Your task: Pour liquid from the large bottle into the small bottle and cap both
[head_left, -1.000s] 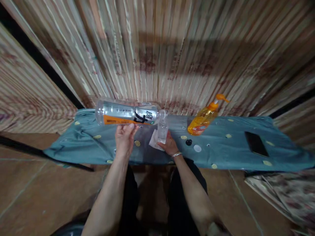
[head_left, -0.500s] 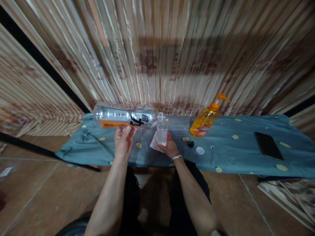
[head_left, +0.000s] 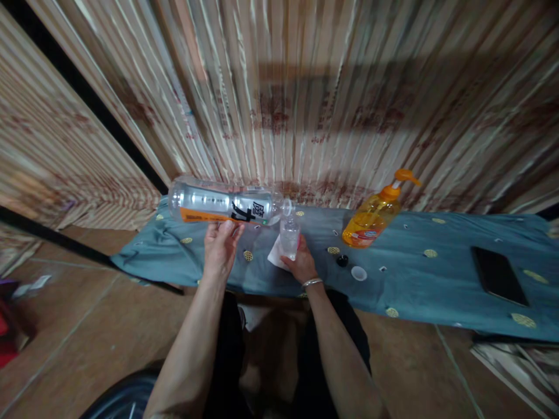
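My left hand grips a large clear bottle with a silver and orange label from below. The bottle lies nearly level, its mouth at the right, right above the opening of a small clear bottle. Fingers of my right hand are wrapped round this small bottle, which stands roughly upright. A white cloth or tissue shows beside it, partly behind my right hand. Any liquid passing between the two mouths is too small to tell.
On the blue-green cloth-covered table are an orange pump bottle, a black cap, a white round lid and a dark phone. A striped curtain hangs behind.
The view has shifted slightly, so the pump bottle and phone appear further right. The left end of the large bottle looks slightly higher. Both hands keep their holds.
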Available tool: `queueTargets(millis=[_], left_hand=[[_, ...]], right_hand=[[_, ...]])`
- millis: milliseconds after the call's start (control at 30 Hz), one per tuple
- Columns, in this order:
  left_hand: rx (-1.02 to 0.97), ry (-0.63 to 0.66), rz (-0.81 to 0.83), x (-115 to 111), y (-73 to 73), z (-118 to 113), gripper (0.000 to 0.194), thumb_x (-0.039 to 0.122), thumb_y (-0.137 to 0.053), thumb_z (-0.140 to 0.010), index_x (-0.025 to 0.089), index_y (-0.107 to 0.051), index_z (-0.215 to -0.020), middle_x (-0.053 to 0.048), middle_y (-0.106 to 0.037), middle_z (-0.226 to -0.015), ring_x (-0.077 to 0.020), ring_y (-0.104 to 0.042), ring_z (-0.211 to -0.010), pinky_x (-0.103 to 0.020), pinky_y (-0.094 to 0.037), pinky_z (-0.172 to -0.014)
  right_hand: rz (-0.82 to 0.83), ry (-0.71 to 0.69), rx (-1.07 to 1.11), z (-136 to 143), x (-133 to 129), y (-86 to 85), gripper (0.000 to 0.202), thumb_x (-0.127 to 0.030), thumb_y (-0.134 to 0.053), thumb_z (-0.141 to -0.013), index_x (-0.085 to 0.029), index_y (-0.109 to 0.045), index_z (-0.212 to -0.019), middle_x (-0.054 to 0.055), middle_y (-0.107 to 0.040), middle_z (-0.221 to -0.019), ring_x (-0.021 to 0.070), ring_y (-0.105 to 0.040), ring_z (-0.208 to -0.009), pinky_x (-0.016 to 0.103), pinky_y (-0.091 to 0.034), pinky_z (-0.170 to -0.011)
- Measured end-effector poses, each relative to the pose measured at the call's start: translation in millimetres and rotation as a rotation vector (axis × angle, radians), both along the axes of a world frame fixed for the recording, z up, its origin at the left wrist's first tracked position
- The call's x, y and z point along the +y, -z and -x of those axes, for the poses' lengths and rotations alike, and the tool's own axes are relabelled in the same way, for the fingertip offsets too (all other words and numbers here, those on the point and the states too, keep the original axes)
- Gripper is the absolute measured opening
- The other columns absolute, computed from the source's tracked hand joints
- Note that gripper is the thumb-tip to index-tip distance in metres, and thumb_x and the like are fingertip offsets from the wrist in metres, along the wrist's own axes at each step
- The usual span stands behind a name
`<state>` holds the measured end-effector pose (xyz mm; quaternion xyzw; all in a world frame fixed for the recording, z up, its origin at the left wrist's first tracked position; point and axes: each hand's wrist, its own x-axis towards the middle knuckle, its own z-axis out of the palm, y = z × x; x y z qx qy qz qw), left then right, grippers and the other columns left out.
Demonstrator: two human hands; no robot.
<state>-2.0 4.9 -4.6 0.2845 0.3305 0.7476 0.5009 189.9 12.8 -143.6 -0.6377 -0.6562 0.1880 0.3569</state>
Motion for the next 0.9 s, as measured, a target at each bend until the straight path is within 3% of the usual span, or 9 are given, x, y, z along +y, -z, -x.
queueTargets(millis=[267, 633, 900], left_hand=[[0.006, -0.008, -0.019, -1, -1.9, -2, 0.044, 0.032, -0.092, -0.052, 0.023, -0.063, -0.084, 0.008, -0.068, -0.078, -0.0065, -0.064, -0.068, -0.025, -0.054, -0.078], [-0.002, -0.043, -0.008, -2, -3.9, -2, 0.047, 0.033, -0.093, -0.049, 0.023, -0.064, -0.085, 0.006, -0.069, -0.077, -0.0090, -0.066, -0.069, -0.027, -0.054, -0.076], [0.008, -0.045, -0.012, -3, -2.5, -2, 0.045, 0.032, -0.092, -0.051, 0.024, -0.064, -0.085, 0.006, -0.069, -0.076, -0.0087, -0.065, -0.068, -0.027, -0.054, -0.077]], right_hand=[[0.082, -0.011, 0.091, 1, -3, -9.4, 0.089, -0.030, -0.073, -0.074, -0.006, -0.025, -0.145, 0.026, -0.054, -0.138, 0.0331, -0.056, -0.127, 0.046, -0.046, -0.105], [0.071, -0.008, 0.083, 3, -5, -8.1, 0.088, -0.030, -0.072, -0.075, -0.008, -0.024, -0.146, 0.026, -0.057, -0.134, 0.0327, -0.056, -0.125, 0.048, -0.048, -0.102], [0.058, -0.016, 0.062, 2, -3, -2.8, 0.090, -0.031, -0.070, -0.076, -0.017, -0.020, -0.149, 0.022, -0.055, -0.137, 0.0300, -0.058, -0.122, 0.048, -0.049, -0.101]])
